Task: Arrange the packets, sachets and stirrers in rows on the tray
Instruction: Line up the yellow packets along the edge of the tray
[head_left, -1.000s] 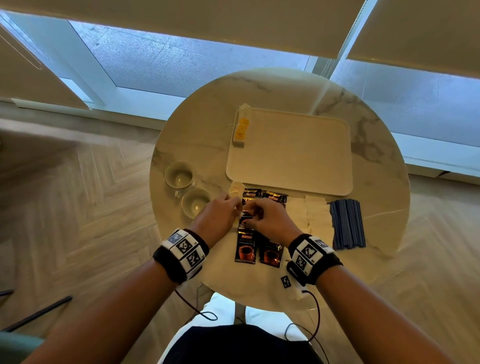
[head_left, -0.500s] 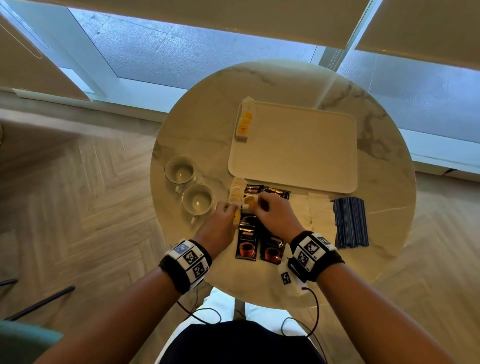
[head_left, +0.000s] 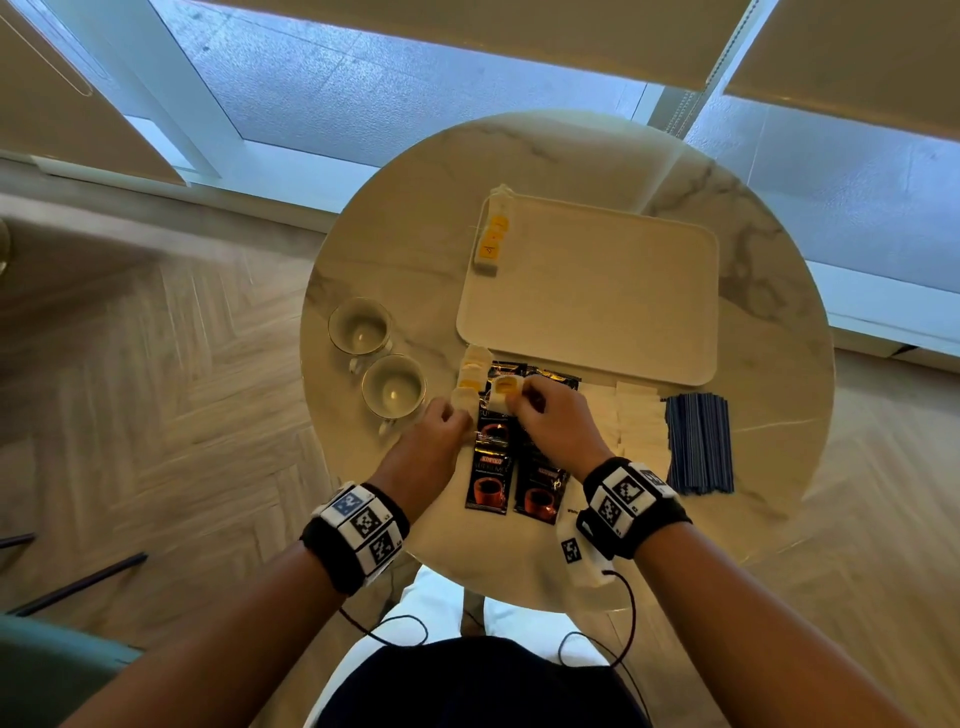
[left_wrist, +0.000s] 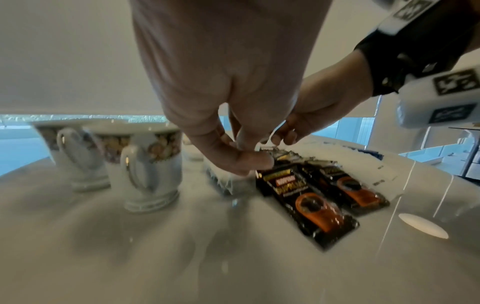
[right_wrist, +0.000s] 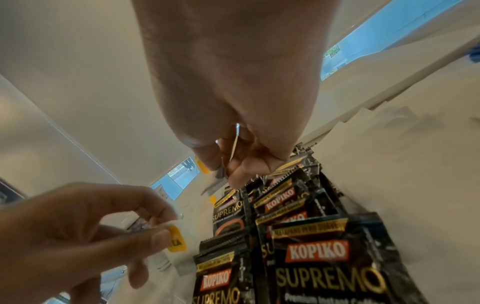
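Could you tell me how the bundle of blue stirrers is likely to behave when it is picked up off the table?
The blue stirrers look thin, long and loose, with no band visible, so they would probably fan out or slip apart unless gripped round the middle. They seem light. Lying on the smooth marble table, a push would likely scatter or roll them.

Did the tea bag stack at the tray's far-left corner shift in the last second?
No. The tea bag stack still lies along the left rim of the tray, at its far corner.
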